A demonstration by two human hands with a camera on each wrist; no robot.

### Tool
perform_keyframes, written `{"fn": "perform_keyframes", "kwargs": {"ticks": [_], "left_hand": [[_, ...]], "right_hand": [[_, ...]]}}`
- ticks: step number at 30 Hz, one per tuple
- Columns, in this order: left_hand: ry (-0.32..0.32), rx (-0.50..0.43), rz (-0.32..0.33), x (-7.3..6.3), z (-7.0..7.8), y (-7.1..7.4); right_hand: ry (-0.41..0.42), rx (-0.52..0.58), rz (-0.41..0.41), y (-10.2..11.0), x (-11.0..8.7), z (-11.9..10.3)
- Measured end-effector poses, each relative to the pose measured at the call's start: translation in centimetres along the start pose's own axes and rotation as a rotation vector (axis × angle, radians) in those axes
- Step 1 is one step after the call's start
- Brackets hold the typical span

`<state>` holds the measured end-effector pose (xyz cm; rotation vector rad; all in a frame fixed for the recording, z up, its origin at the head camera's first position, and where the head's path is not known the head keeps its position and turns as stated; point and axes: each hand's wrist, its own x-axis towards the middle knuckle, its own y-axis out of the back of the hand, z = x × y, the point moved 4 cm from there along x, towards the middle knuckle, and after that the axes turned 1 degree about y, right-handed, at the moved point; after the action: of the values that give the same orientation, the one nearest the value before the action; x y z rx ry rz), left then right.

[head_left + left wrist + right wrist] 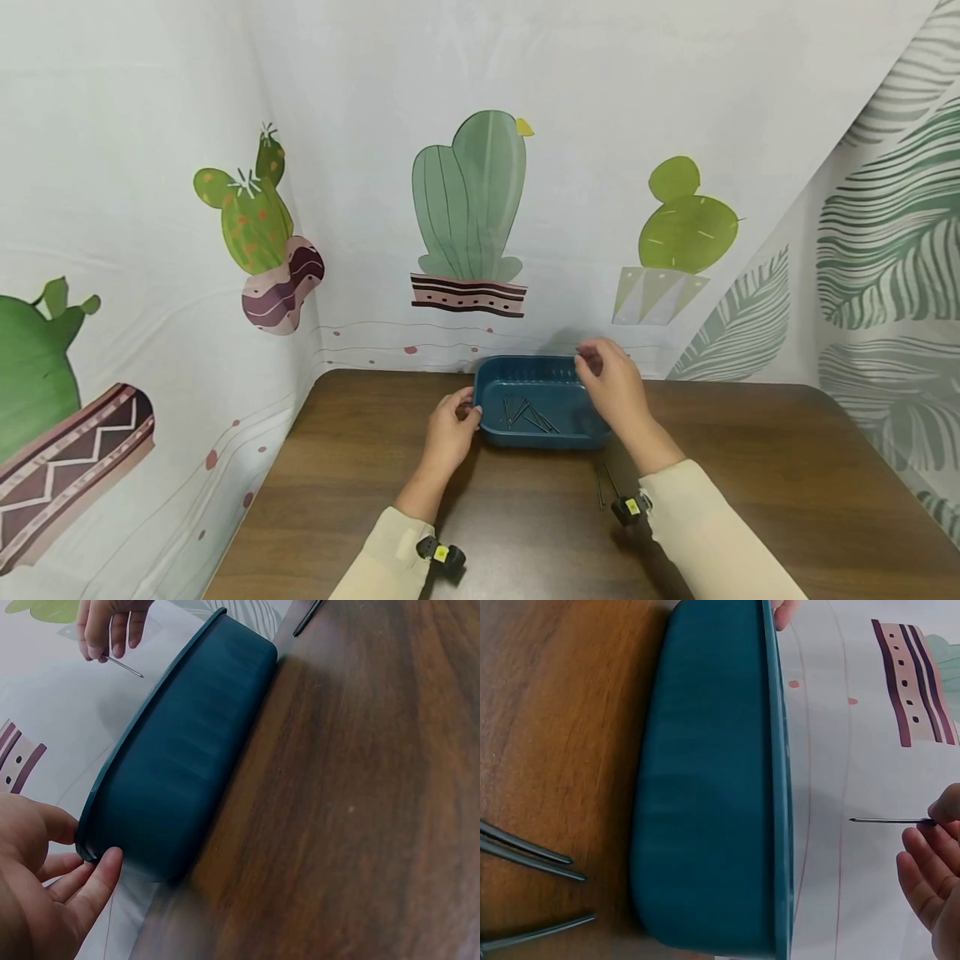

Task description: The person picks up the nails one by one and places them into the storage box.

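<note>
A dark teal plastic tray [540, 442] sits at the back of the table, with several nails [528, 413] lying loosely across its floor. My left hand [450, 432] holds the tray's left end, thumb and fingers at the rim corner, as the left wrist view shows closely. Above the tray's right end, my right hand [617, 387] pinches a single nail [889, 820] near its head between thumb and fingertips. The pointed end of that nail sticks out free, higher than the rim.
More nails [536, 862] lie on the brown wooden table [517, 517], in front of the tray's right end and near my right wrist. Behind the table's back edge hangs a white cloth [360, 250] printed with cacti and leaves.
</note>
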<state>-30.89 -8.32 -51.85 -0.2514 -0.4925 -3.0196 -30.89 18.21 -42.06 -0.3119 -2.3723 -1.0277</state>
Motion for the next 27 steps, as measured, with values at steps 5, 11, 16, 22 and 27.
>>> {"fn": "perform_keyframes", "kwargs": {"ticks": [5, 11, 16, 22, 27], "left_hand": [[-0.002, -0.009, -0.003, 0.0, -0.1, -0.1], [-0.003, -0.021, -0.002, -0.1, 0.1, -0.1], [-0.009, -0.022, 0.0, -0.1, 0.2, -0.1], [-0.01, -0.013, 0.004, -0.1, 0.3, -0.1], [-0.014, -0.011, 0.004, -0.1, 0.3, -0.1]], "right_hand": [[0.015, -0.017, -0.017, -0.3, 0.1, -0.1], [0.022, -0.011, -0.013, -0.4, 0.2, -0.1], [0.035, -0.017, -0.011, -0.5, 0.2, -0.1], [0.032, -0.03, -0.046, -0.8, 0.3, 0.2], [-0.052, -0.071, -0.182, -1.4, 0.3, 0.7]]}}
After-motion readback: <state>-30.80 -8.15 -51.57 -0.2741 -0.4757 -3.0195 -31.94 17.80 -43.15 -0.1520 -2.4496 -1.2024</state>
